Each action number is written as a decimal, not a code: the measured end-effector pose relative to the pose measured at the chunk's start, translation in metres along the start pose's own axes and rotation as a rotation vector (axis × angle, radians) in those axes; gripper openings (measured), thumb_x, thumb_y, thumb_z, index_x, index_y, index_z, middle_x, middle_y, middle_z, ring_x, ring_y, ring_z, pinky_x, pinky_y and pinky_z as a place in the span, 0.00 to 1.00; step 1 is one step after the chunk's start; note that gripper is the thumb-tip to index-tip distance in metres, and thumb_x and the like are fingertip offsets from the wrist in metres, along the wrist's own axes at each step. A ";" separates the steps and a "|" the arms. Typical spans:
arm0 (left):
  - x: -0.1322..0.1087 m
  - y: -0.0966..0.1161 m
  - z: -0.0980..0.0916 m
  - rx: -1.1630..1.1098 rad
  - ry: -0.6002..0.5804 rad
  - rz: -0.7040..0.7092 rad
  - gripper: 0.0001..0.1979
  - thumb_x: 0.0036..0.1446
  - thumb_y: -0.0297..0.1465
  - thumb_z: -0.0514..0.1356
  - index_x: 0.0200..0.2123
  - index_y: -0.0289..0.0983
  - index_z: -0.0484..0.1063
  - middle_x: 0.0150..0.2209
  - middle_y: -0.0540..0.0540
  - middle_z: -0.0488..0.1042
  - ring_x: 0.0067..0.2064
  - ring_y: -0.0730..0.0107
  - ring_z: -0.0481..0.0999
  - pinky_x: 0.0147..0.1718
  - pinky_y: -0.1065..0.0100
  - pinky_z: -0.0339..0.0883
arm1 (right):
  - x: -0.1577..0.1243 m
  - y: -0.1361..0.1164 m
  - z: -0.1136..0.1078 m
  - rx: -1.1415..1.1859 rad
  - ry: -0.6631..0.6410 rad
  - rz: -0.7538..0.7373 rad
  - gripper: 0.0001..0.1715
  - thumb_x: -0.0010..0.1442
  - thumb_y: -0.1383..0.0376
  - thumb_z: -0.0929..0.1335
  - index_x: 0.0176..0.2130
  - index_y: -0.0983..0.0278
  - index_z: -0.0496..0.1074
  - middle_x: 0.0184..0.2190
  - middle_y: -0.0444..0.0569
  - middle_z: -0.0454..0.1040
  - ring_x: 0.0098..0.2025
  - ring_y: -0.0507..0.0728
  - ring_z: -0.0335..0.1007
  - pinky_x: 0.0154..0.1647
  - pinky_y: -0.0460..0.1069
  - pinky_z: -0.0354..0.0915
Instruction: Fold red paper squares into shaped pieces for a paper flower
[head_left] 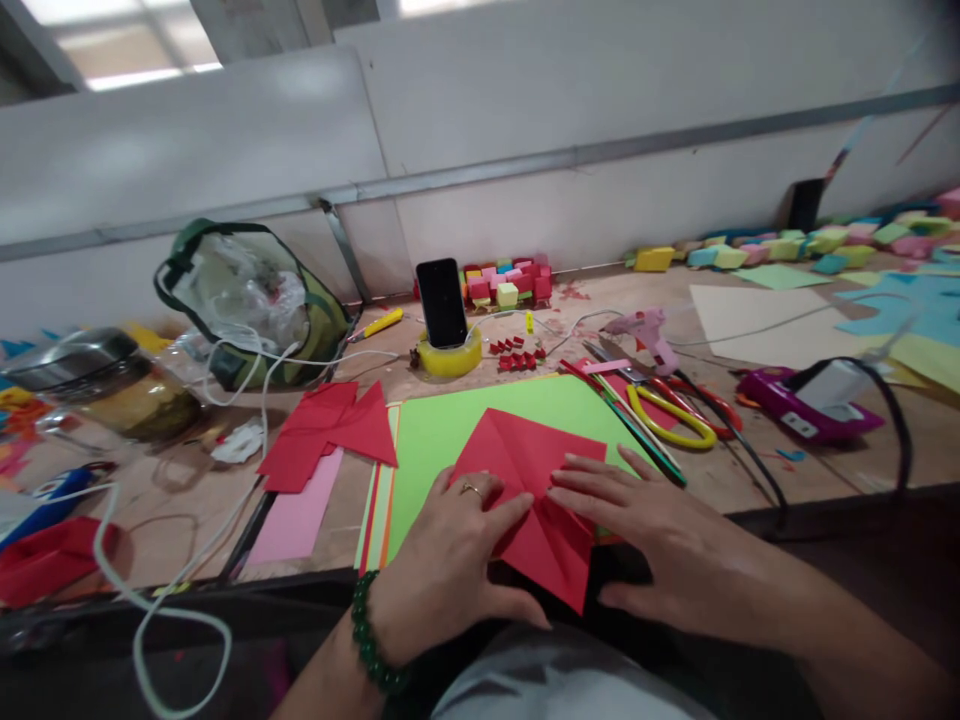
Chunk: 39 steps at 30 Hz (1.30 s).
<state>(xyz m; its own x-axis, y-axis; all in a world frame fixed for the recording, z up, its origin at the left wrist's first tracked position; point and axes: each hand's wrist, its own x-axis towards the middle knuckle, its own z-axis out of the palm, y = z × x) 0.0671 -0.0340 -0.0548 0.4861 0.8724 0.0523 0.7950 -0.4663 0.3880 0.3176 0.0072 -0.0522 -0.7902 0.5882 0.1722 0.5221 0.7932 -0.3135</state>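
A creased sheet of red paper [517, 450] lies over a stack of coloured paper with a light green sheet [431, 440] on top. Part of the red sheet reaches past the table's front edge. My left hand [457, 540], with a ring and a green bead bracelet [369, 630], rests on its left side with fingers spread. On its right side my right hand [637, 520] lies flat, fingers stretched out and thumb apart. Neither hand grips the sheet. More red paper pieces [315, 435] and a pink strip [296, 510] lie left of the stack.
Behind the stack a phone [441, 302] leans in a yellow tape roll [450, 355]. To the right are scissors [671, 415], a pink glue gun [652, 335] and a purple power strip [810, 410]. A jar [112, 385], a green bag [315, 320] and a loose white cable [225, 640] occupy the left.
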 end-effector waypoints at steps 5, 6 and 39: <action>-0.001 0.005 0.004 0.057 0.040 -0.032 0.34 0.48 0.44 0.68 0.58 0.47 0.66 0.50 0.41 0.70 0.52 0.53 0.68 0.59 0.45 0.50 | 0.005 -0.001 0.013 -0.147 0.095 -0.036 0.19 0.56 0.69 0.69 0.47 0.54 0.75 0.48 0.49 0.76 0.56 0.63 0.68 0.59 0.69 0.55; -0.001 0.006 0.005 0.053 0.041 -0.032 0.30 0.50 0.41 0.67 0.57 0.47 0.67 0.49 0.42 0.70 0.51 0.54 0.69 0.58 0.46 0.52 | 0.006 -0.002 0.014 -0.138 0.110 -0.061 0.17 0.57 0.69 0.69 0.45 0.54 0.76 0.49 0.49 0.76 0.57 0.63 0.67 0.59 0.68 0.56; 0.006 -0.013 0.004 -0.251 0.313 -0.329 0.11 0.57 0.36 0.61 0.40 0.37 0.73 0.41 0.44 0.73 0.43 0.61 0.72 0.42 0.62 0.65 | 0.078 0.019 -0.010 0.524 -0.131 0.366 0.26 0.49 0.47 0.71 0.21 0.64 0.64 0.20 0.39 0.61 0.25 0.50 0.55 0.24 0.46 0.51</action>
<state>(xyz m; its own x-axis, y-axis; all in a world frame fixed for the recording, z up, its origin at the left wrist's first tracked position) 0.0611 -0.0233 -0.0634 0.0626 0.9869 0.1485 0.7575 -0.1438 0.6368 0.2693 0.0701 -0.0356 -0.6407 0.7556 -0.1366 0.5653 0.3438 -0.7498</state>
